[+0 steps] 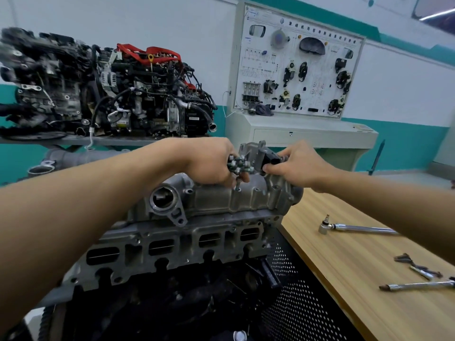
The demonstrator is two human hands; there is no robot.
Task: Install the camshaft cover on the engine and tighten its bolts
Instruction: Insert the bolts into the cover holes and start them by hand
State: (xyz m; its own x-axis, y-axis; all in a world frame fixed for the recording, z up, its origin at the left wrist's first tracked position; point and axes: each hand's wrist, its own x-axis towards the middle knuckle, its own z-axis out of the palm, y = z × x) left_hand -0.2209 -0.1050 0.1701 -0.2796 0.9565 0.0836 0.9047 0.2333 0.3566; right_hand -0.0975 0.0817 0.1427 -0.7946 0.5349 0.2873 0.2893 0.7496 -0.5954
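The grey aluminium camshaft cover (216, 200) lies on top of the cylinder head (177, 244) of the engine in front of me. My left hand (209, 163) grips a bunch of several bolts (240, 164) above the cover, and one bolt (237, 185) stands upright at a hole in the cover's top, under its fingers. My right hand (295, 166) is at the cover's far right end, fingers curled and pinching a bolt (284, 159) beside a black sensor (270, 159).
A wooden bench (357, 254) to the right carries a ratchet wrench (354, 227), an extension bar (418, 284) and small bits (416, 265). Behind stand another engine (105, 92) on a stand and a white training panel (298, 67). A black perforated screen (295, 291) lies below the head.
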